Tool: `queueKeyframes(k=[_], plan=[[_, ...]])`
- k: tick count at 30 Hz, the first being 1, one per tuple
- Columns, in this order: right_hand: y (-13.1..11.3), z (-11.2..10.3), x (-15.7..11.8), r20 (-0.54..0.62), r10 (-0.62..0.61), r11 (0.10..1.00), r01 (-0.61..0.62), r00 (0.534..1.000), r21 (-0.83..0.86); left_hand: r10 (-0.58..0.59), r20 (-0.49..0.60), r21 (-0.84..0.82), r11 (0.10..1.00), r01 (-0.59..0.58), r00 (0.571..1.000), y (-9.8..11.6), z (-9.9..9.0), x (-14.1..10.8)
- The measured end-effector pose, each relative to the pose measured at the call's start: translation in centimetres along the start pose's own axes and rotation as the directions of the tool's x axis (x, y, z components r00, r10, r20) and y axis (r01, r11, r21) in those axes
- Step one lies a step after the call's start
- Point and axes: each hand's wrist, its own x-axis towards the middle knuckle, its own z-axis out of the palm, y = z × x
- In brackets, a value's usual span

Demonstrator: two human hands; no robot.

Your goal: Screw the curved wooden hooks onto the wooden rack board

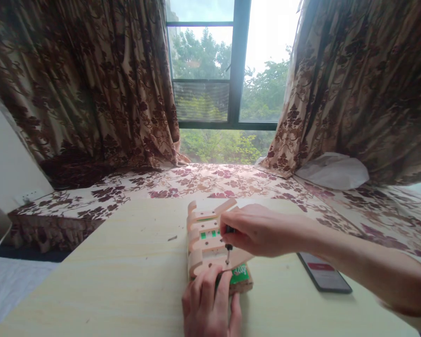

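Observation:
A pale wooden piece [196,257] with curved arms and rows of small dark holes or screws lies on a box [243,284] with a green and white label, at the table's centre. My right hand [254,230] is closed around the dark handle of a screwdriver [228,246], whose thin shaft points down at the near part of the wood. Below it, my left hand [212,302] presses its bent fingers on the near edge of the wood and the box. Its fingertips are partly hidden, but it grips the piece.
A phone [324,273] lies on the pale table [119,281] at the right. Left of the wood is a small dark scrap [172,238]. Beyond the table are a floral-covered ledge [210,180], a white plastic bag [333,171], curtains and a window.

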Motion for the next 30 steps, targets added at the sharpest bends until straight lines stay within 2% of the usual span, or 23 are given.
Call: queueKeyframes(k=[2,4,6,8,12,15,18,21,24,27,30], plan=[[0.3,0.8,0.1,-0.038,0.091,0.996,-0.092,0.995,-0.005,-0.021,-0.002,-0.007,1.000,0.021,1.000,-0.1,-0.1,0.0],[0.4,1.2,0.2,-0.080,0.183,0.982,-0.186,0.980,-0.027,0.010,0.025,-0.007,1.000,-0.010,1.000,-0.2,-0.2,0.1],[0.4,1.0,0.2,-0.088,0.211,0.975,-0.217,0.973,-0.057,0.034,0.050,0.000,0.999,-0.034,0.998,-0.3,-0.3,0.1],[0.1,0.2,0.2,-0.050,0.170,0.981,-0.174,0.984,-0.090,0.031,0.065,-0.001,1.000,-0.031,0.997,-0.3,-0.5,0.2],[-0.8,-1.6,0.0,0.068,-0.002,0.996,0.008,0.998,-0.088,-0.005,0.092,-0.022,1.000,0.007,0.996,0.0,-0.9,0.4],[-1.0,-1.7,0.1,0.084,-0.068,0.990,0.078,0.994,-0.114,-0.016,0.118,-0.028,0.999,0.020,0.993,0.2,-1.2,0.5],[-0.7,-0.6,0.4,0.035,-0.031,0.987,0.036,0.999,-0.158,0.006,0.122,-0.023,1.000,-0.003,0.993,0.1,-1.3,0.5],[-0.1,0.7,0.8,-0.045,0.078,0.988,-0.084,0.996,-0.129,0.027,0.105,-0.017,1.000,-0.026,0.994,-0.1,-1.1,0.5],[0.0,1.0,0.8,-0.084,0.159,0.978,-0.169,0.984,-0.122,0.025,0.093,-0.034,0.999,-0.022,0.995,0.0,-1.1,0.5],[-0.4,-0.1,0.5,-0.025,0.167,0.976,-0.169,0.986,-0.141,-0.009,0.101,-0.040,0.999,0.014,0.995,0.3,-1.2,0.6],[-0.8,-1.7,0.0,0.072,0.085,0.989,-0.075,0.994,-0.124,-0.008,0.105,-0.022,1.000,0.010,0.994,0.3,-1.0,0.5]])
